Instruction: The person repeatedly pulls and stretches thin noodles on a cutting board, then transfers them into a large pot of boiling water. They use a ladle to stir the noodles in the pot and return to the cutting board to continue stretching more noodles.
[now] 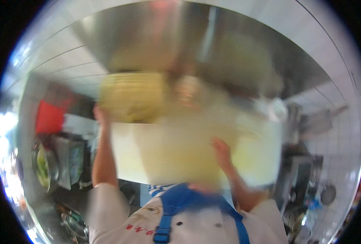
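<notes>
Much of the view is hazy and blurred. At the far left part of a white worktop (128, 152) is a yellow, ridged, box-shaped tray or basket (133, 97). My left hand (100, 114) grips its left side, with the fingers partly hidden at the edge. My right hand (222, 151) is over the middle right of the worktop, apart from the tray. Its fingers point up and to the left, too blurred to show whether they hold anything. Beyond it, a pale rounded object (188, 90) stands near the back, its kind unclear.
A steel panel (241, 52) rises behind the worktop. A crumpled clear plastic bag (275, 109) lies at the back right corner. On the left are a red object (50, 117) and a metal bowl (53, 166) with green food. White tiled walls (342, 134) flank the space.
</notes>
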`<state>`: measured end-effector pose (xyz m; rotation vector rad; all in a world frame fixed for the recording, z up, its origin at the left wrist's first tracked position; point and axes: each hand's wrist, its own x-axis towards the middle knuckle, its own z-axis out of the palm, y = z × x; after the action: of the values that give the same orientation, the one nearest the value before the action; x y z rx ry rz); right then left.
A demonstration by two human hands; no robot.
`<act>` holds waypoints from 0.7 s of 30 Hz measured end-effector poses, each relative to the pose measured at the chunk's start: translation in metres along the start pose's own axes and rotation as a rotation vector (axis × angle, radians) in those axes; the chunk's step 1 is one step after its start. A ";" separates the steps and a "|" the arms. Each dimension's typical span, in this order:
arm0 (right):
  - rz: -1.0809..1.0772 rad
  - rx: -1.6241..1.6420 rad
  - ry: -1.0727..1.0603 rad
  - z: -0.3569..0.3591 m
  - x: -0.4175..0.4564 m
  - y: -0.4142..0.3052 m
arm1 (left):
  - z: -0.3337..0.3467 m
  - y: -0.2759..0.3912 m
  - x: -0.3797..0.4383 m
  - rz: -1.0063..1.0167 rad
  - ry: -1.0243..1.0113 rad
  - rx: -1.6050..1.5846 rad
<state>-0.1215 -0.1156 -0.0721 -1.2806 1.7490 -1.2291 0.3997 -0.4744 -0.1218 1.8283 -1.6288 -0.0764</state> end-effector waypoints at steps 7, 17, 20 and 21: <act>0.111 -0.341 0.464 -0.179 -0.023 0.128 | 0.032 0.228 -0.223 -0.253 -0.537 -0.825; 0.327 -0.258 0.199 -0.205 0.014 0.194 | 0.132 0.316 -0.339 -0.088 -0.658 -0.169; 0.366 0.130 0.319 -0.251 -0.025 0.183 | 0.117 0.345 -0.377 -0.160 -0.630 -0.568; 0.443 0.309 0.323 -0.269 -0.041 0.180 | 0.107 0.351 -0.389 0.048 -0.526 -0.570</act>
<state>-0.4076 0.0227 -0.1449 -0.5012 1.8390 -1.4175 -0.0352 -0.1679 -0.1727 1.3826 -1.7467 -0.9671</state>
